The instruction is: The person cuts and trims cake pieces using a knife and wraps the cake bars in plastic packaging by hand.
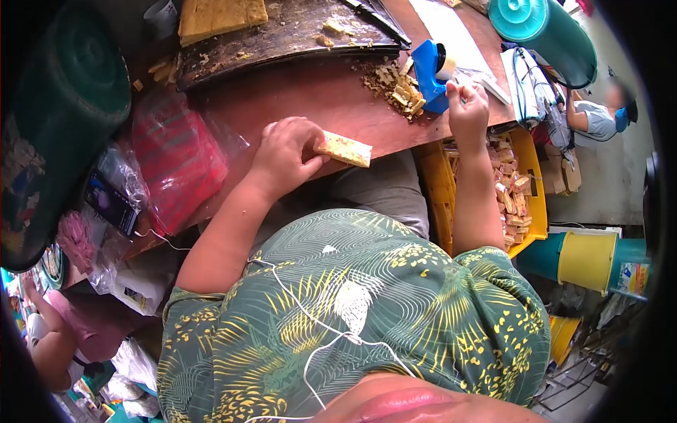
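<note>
My left hand (288,156) is closed around one end of a pale yellow bar (345,150), which seems wrapped in clear film. The bar sticks out to the right over the table's near edge. Raised beside a blue tape dispenser (427,74), my right hand (467,109) has its fingers pinched together; whatever they may hold is too small to make out. Crumbs and broken yellow pieces (396,88) lie heaped left of the dispenser.
A dark tray (296,60) bears a yellow slab (218,17) and a knife (381,22). Red plastic bags (176,151) lie at left, near a phone (109,201). Below right stands a yellow crate (537,204) of wrapped bars. Other people (596,118) are at both sides.
</note>
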`<state>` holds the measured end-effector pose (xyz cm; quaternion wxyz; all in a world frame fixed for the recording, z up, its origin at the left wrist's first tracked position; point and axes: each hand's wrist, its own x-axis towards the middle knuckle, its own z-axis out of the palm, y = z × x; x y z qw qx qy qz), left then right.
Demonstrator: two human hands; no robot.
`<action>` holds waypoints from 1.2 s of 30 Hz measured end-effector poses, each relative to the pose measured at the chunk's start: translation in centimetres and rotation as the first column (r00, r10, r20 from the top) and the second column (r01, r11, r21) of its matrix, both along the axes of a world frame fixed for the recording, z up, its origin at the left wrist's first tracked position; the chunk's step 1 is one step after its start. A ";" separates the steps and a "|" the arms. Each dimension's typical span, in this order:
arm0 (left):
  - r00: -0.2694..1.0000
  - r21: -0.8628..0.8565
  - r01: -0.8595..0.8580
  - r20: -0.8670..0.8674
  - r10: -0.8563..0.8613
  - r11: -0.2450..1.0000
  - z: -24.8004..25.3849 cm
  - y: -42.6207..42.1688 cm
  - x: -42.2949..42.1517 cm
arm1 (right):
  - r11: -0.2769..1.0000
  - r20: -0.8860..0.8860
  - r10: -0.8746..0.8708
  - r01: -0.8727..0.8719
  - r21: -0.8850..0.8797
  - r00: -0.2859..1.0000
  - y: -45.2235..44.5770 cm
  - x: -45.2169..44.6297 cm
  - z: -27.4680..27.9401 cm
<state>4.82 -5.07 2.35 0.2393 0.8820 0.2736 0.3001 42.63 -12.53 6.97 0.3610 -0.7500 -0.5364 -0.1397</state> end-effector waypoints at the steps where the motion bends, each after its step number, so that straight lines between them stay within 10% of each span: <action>1: 1.000 -0.007 0.002 -0.002 -0.002 1.000 0.2 0.0 0.0 | 1.000 0.067 -0.016 0.017 -0.012 0.998 -0.8 0.1 -0.8; 6: 0.992 0.029 0.038 0.121 -0.041 0.999 -0.4 0.3 0.1 | 0.986 0.027 -0.147 0.149 -0.080 0.989 -3.3 3.4 -3.4; 10: 0.978 0.068 0.050 0.198 -0.062 0.996 -0.2 0.1 0.1 | 0.972 -0.483 0.175 -0.228 -0.052 0.858 -2.3 0.3 -2.0; 12: 0.975 0.092 0.029 0.216 -0.049 0.995 -0.1 0.0 0.1 | 0.848 -0.690 0.253 -0.499 -0.178 0.678 -1.0 -3.7 -0.2; 18: 0.967 0.152 -0.004 0.252 -0.035 0.988 -0.1 -0.4 0.0 | 0.383 -0.593 0.593 -0.839 -0.387 0.544 2.0 -16.9 4.1; 24: 0.962 0.037 0.037 0.269 -0.045 0.999 0.0 -0.5 -0.1 | 0.345 -0.339 0.357 -0.460 -0.818 0.871 3.4 -15.3 3.6; 29: 0.944 0.053 0.111 0.307 -0.122 0.992 -0.4 -0.3 0.0 | 0.599 -0.422 0.596 -0.728 -0.333 0.683 0.2 -12.3 -0.4; 36: 0.938 -0.025 0.216 0.284 -0.200 0.976 0.5 -0.2 -1.0 | 0.662 -0.383 0.422 -0.568 -0.489 0.822 -4.8 -10.1 4.6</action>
